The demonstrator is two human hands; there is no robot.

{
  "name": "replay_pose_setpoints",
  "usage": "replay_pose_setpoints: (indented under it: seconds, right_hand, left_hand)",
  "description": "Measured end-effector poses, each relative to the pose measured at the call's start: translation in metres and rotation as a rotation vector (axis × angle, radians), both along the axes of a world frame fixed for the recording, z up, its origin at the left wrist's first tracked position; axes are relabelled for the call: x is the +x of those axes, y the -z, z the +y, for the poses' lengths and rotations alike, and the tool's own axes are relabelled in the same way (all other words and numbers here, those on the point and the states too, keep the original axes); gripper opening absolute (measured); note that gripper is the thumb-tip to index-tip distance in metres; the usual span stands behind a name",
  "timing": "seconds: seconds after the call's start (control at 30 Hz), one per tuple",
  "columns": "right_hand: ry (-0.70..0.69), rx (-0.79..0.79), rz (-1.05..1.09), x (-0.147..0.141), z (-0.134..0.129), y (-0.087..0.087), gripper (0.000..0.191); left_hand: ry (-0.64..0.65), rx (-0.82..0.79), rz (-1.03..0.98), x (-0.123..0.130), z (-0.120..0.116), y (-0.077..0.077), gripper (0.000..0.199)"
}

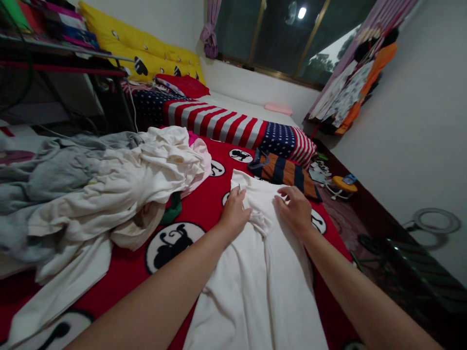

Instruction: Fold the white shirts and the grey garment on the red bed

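White shirt [270,262] lies between and below hands; left hand [235,214] pinches its edge, right hand [294,209], fingers curled, touches other side, hold unclear.

Hands numbered two: left hand [235,213], right hand [296,211]. White garment [270,272] under them: one. Clothes heap [109,180]: one, pieces within too tangled to count. Folded striped garment [292,177]: one. Purple curtains [210,31] numbered two, window [279,39] one. Red pillow [189,86], pink folded cloth [278,108], yellow-topped stool [345,183]: one each.
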State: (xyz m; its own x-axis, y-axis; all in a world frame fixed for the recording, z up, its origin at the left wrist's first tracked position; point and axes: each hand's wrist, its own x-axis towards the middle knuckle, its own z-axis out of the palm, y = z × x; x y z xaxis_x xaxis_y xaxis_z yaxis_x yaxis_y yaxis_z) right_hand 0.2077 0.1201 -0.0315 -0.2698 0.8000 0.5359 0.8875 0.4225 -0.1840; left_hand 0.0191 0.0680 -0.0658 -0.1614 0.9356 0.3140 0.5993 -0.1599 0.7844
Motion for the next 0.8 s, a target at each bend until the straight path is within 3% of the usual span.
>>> replay_pose_setpoints:
  seconds: [0.07, 0.1, 0.27, 0.4, 0.53, 0.67, 0.8]
  right_hand:
    - [-0.221, -0.034, -0.103, -0.01, -0.015, 0.006, 0.018]
    - [-0.263, -0.057, -0.145, -0.015, -0.021, 0.011, 0.02]
    - [-0.157, -0.108, -0.207, -0.026, -0.032, 0.024, 0.026]
    - [-0.18, -0.142, -0.222, -0.023, -0.053, 0.023, 0.037]
    - [-0.311, -0.173, -0.149, 0.001, -0.099, 0.021, 0.041]
    - [-0.433, -0.157, -0.039, 0.056, -0.149, 0.018, 0.035]
    - [-0.542, -0.145, -0.147, 0.112, -0.194, 0.013, 0.038]
  left_hand:
    - [-0.006, 0.027, -0.007, 0.0, 0.001, 0.001, 0.062]
    - [-0.012, 0.041, -0.016, -0.001, 0.002, 0.002, 0.061]
    - [-0.041, 0.117, -0.194, -0.005, 0.003, 0.004, 0.04]
    - [-0.043, 0.181, -0.354, -0.009, -0.005, 0.004, 0.031]
    - [-0.009, 0.196, -0.225, -0.022, -0.027, 0.0, 0.035]
    - [0.18, 0.249, 0.13, -0.056, -0.064, -0.005, 0.031]
    - [0.564, 0.227, 0.345, -0.097, -0.114, -0.016, 0.018]
